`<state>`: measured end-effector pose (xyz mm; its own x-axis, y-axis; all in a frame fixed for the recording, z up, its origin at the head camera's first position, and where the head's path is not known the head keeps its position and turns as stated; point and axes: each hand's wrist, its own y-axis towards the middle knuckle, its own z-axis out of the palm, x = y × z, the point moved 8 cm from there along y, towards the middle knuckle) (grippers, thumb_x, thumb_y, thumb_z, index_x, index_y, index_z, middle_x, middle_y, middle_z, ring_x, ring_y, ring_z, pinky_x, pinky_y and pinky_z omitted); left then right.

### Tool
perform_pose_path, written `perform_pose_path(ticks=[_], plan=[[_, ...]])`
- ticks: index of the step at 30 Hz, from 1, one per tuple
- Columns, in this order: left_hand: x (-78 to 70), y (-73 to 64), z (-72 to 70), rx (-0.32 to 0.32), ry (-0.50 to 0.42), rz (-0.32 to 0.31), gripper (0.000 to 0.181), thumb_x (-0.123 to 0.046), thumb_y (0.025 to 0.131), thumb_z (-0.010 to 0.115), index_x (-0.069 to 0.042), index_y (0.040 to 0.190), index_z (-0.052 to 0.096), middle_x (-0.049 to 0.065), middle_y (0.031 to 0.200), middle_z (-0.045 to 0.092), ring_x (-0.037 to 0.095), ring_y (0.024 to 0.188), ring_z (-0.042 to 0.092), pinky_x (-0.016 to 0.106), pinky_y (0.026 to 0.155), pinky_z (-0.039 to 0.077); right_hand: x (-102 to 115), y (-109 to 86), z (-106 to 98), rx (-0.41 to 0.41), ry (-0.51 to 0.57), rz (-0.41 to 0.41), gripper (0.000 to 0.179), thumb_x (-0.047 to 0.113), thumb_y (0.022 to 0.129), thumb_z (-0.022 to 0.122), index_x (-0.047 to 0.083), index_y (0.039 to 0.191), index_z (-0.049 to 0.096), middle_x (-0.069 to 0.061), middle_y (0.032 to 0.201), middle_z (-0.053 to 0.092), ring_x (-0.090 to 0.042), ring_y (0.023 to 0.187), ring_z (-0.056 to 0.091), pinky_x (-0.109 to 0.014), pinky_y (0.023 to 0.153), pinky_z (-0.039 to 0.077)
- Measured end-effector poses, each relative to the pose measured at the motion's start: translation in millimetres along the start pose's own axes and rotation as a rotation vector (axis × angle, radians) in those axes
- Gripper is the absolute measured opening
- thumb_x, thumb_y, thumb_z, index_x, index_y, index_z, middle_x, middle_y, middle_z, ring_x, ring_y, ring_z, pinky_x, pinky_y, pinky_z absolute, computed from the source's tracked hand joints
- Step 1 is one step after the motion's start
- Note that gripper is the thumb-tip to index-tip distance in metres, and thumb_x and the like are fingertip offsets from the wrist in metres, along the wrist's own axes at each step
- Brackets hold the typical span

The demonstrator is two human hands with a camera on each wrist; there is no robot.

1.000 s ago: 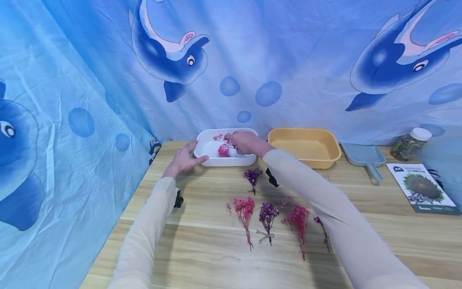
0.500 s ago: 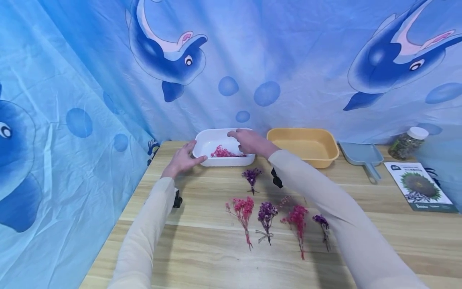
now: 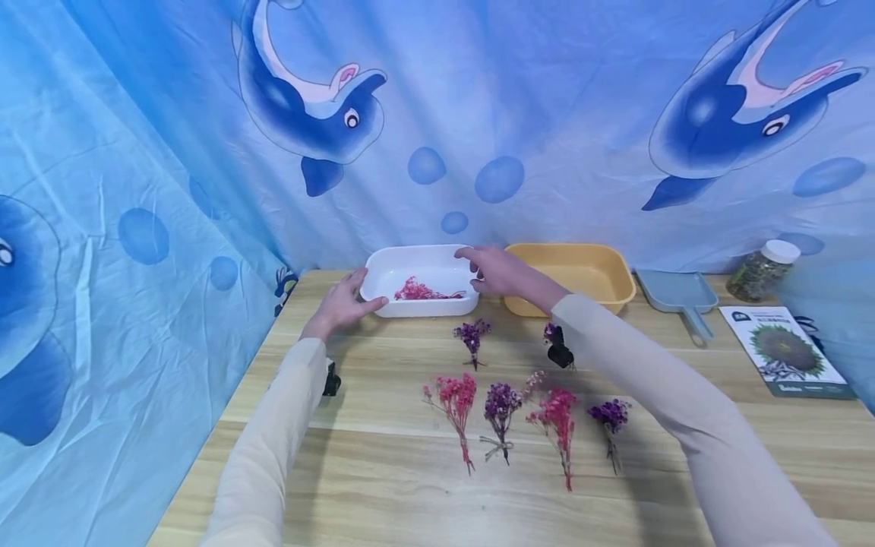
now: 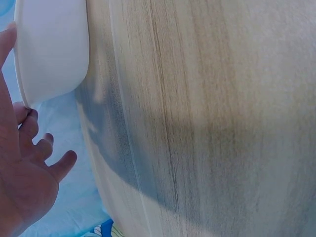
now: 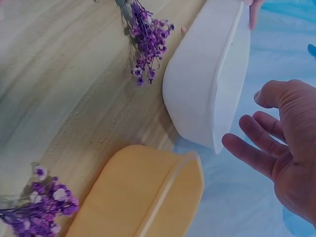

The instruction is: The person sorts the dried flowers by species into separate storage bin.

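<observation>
My left hand [image 3: 339,306] holds the left end of a white plastic basin [image 3: 427,307], thumb at the front rim and fingers at the end. Inside the basin lies a bunch of pink dried flowers [image 3: 415,289]. My right hand [image 3: 504,272] hovers at the basin's right end with nothing in it; in the right wrist view its fingers [image 5: 249,152] are spread, apart from the rim. A purple bunch [image 3: 472,336] lies just in front of the basin. Nearer lie two pink bunches [image 3: 456,399] and purple bunches [image 3: 502,403], one tied with twine.
A yellow basin [image 3: 625,285] stands right of the white one, partly behind the right hand. Further right are a grey-blue dustpan [image 3: 677,291], a white-lidded jar [image 3: 759,275] and a sunflower packet [image 3: 782,349]. A blue dolphin-print curtain [image 3: 560,91] closes off the back and left.
My right hand has let go of the pink bunch, which now lies in the white basin, and has moved right to its end. The left hand has stayed at the left end.
</observation>
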<state>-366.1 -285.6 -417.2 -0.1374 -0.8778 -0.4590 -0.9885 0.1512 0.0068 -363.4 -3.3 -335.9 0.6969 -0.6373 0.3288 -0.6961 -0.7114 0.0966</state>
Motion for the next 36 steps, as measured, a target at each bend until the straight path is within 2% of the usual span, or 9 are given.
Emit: perform_pose_path(ticks=[5, 9, 12, 17, 25, 29, 36], plan=[[0.3, -0.4, -2.4, -0.001, -0.004, -0.008, 0.103, -0.063, 0.088, 0.065, -0.006, 0.16, 0.018, 0.023, 0.162, 0.018, 0.048, 0.146, 0.017, 0.067, 0.113, 0.019, 1, -19.8, -10, -0.035, 0.1, -0.015, 0.061, -0.002, 0.087, 0.067, -0.002, 0.144, 0.045, -0.02, 0.109, 0.065, -0.029, 0.095, 0.068, -0.037, 0.084, 0.058], [0.1, -0.2, -3.2, -0.003, 0.003, -0.011, 0.103, -0.063, 0.088, 0.065, -0.006, 0.16, 0.018, 0.024, 0.162, 0.018, 0.049, 0.145, 0.018, 0.067, 0.113, 0.02, -3, -37.9, -18, -0.058, 0.181, 0.006, 0.061, -0.001, 0.088, 0.066, -0.004, 0.145, 0.044, -0.021, 0.111, 0.064, -0.031, 0.097, 0.067, -0.042, 0.086, 0.057], [-0.1, 0.2, -2.9, -0.004, 0.005, -0.01, 0.103, -0.063, 0.088, 0.065, -0.006, 0.16, 0.019, 0.024, 0.162, 0.019, 0.049, 0.145, 0.018, 0.067, 0.113, 0.02, -8, -52.4, -23, -0.085, 0.22, 0.014, 0.061, 0.0, 0.089, 0.067, -0.005, 0.145, 0.043, -0.024, 0.113, 0.064, -0.033, 0.096, 0.067, -0.047, 0.086, 0.057], [-1.2, 0.2, -3.2, -0.008, 0.001, -0.003, 0.103, -0.063, 0.088, 0.065, -0.006, 0.16, 0.019, 0.024, 0.162, 0.019, 0.049, 0.145, 0.018, 0.068, 0.112, 0.02, -14, -80.6, -35, -0.157, 0.259, 0.024, 0.061, 0.002, 0.089, 0.069, -0.005, 0.144, 0.044, -0.025, 0.111, 0.065, -0.034, 0.092, 0.068, -0.048, 0.082, 0.058], [-1.8, -1.4, -2.7, 0.0, 0.003, 0.004, 0.103, -0.062, 0.088, 0.064, -0.004, 0.159, 0.018, 0.022, 0.163, 0.019, 0.046, 0.147, 0.015, 0.065, 0.115, 0.017, -30, -129.9, -42, -0.235, 0.232, 0.132, 0.059, 0.006, 0.09, 0.073, -0.004, 0.142, 0.047, -0.023, 0.108, 0.066, -0.036, 0.095, 0.068, -0.05, 0.081, 0.058], [-0.8, -2.5, -1.5, 0.001, -0.005, -0.001, 0.104, -0.064, 0.088, 0.064, -0.004, 0.159, 0.019, 0.021, 0.163, 0.018, 0.046, 0.147, 0.015, 0.065, 0.115, 0.018, -40, -155.5, -41, -0.249, 0.268, 0.215, 0.059, 0.009, 0.092, 0.073, -0.004, 0.142, 0.046, -0.023, 0.11, 0.064, -0.039, 0.099, 0.066, -0.051, 0.081, 0.057], [0.4, -1.4, 0.3, -0.006, -0.014, -0.002, 0.104, -0.064, 0.087, 0.064, -0.005, 0.159, 0.019, 0.023, 0.162, 0.018, 0.047, 0.146, 0.016, 0.066, 0.114, 0.018, -55, -201.9, -35, -0.312, 0.304, 0.303, 0.061, 0.006, 0.09, 0.074, -0.01, 0.141, 0.044, -0.025, 0.108, 0.063, -0.042, 0.097, 0.066, -0.05, 0.077, 0.059]])
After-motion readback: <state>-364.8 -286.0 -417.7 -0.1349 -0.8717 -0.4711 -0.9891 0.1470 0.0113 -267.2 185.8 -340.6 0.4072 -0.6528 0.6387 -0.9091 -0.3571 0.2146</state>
